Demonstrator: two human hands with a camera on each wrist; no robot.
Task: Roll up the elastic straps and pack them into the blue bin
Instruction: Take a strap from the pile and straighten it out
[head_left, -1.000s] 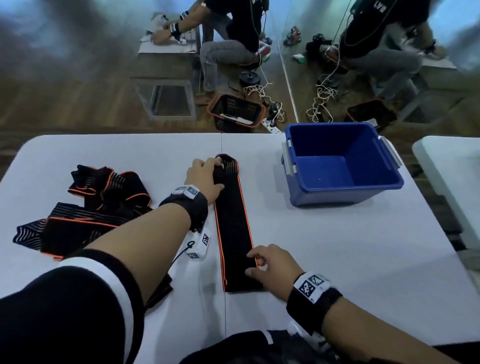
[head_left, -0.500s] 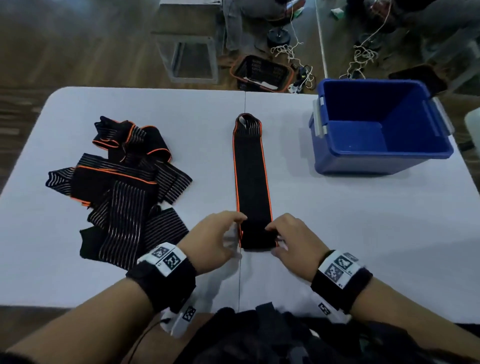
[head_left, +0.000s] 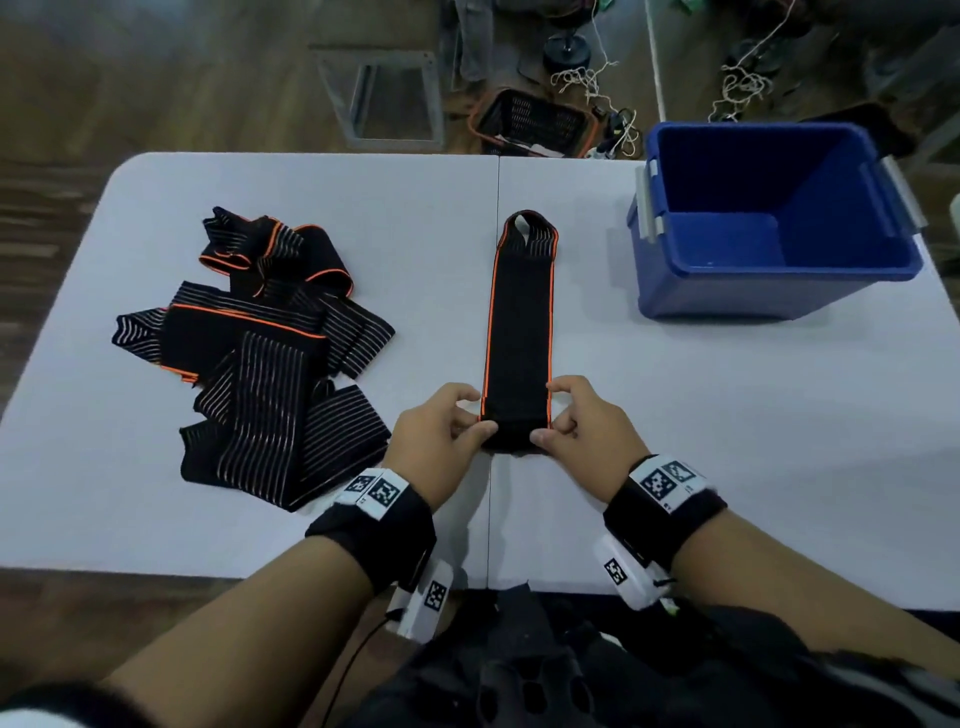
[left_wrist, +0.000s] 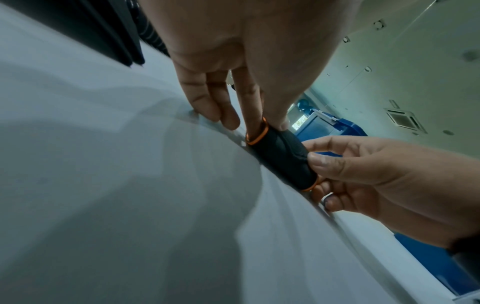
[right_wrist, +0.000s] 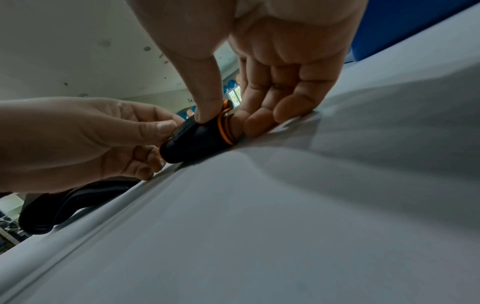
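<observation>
A long black elastic strap (head_left: 519, 322) with orange edges lies flat down the middle of the white table (head_left: 727, 415), its looped end pointing away from me. Its near end is curled into a small roll (left_wrist: 281, 158) (right_wrist: 200, 139). My left hand (head_left: 447, 431) pinches the roll's left end between thumb and forefinger. On the other end my right hand (head_left: 576, 421) pinches it the same way. The blue bin (head_left: 769, 228) stands empty at the far right of the table.
A heap of several black striped straps (head_left: 260, 353) with orange trim lies on the table's left half. Beyond the far edge, on the wooden floor, are an orange-rimmed basket (head_left: 535, 124), a metal frame (head_left: 384, 93) and loose cords.
My left hand came back from the strap's far end to its near end. Both hands now pinch the near end, which has been turned over into a first small roll.
</observation>
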